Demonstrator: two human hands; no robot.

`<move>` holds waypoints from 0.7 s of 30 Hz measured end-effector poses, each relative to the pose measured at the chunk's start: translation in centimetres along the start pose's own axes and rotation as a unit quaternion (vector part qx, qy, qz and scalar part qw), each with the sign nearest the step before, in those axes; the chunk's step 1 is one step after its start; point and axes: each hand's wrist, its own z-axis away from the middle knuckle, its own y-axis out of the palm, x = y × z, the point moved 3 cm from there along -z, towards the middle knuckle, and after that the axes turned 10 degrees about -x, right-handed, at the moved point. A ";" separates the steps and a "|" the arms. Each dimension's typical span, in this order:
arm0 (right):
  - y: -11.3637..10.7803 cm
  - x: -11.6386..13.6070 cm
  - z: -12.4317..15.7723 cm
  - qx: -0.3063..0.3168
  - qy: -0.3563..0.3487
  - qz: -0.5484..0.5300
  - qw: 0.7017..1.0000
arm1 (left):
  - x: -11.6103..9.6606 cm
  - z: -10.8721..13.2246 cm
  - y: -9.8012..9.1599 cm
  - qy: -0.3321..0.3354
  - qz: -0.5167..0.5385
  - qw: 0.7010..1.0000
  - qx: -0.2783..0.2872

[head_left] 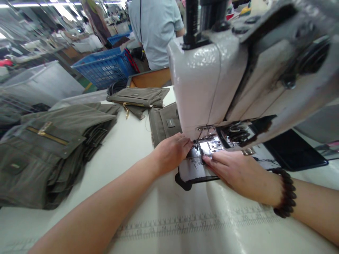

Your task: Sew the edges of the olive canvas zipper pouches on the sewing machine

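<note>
My left hand [172,152] is beside the needle area of a white sewing machine [198,88], its fingers closed on the edge of a grey-olive fabric panel [162,121]. A small dark label [171,122] sits on that panel, which runs partly behind the machine head. To the right of the needle, my right hand [235,173] has its fingers pressed together, tips at the shiny metal needle plate [194,169]. What those fingertips hold, if anything, cannot be made out. A dark beaded bracelet [287,194] circles the right wrist.
Stacked olive fabric pieces with zips [53,151] lie at the left. Behind the panel is a smaller pile of zipped pieces [140,97]. A printed ruler [185,225] crosses the white table. Beyond are a blue crate [103,68] and a person in a light blue shirt [156,31].
</note>
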 end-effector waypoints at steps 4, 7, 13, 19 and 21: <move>0.0 -0.1 0.0 0.008 0.009 0.004 1.000 | 0.2 0.1 0.3 -0.002 -0.002 1.000 0.006; 0.1 -0.1 0.0 0.005 0.017 0.008 1.000 | 0.0 0.0 0.2 -0.018 0.000 0.999 0.033; -0.6 -0.2 -0.1 -0.032 0.005 -0.014 0.999 | -3.0 -0.6 -2.3 -0.124 -0.014 0.984 0.127; -2.2 0.7 0.3 -0.004 -0.072 -0.116 0.991 | -6.6 0.7 -4.9 -0.081 0.051 0.993 0.071; -2.5 1.1 0.5 0.016 -0.106 -0.145 0.984 | -7.2 1.5 -5.2 -0.092 0.051 0.994 0.032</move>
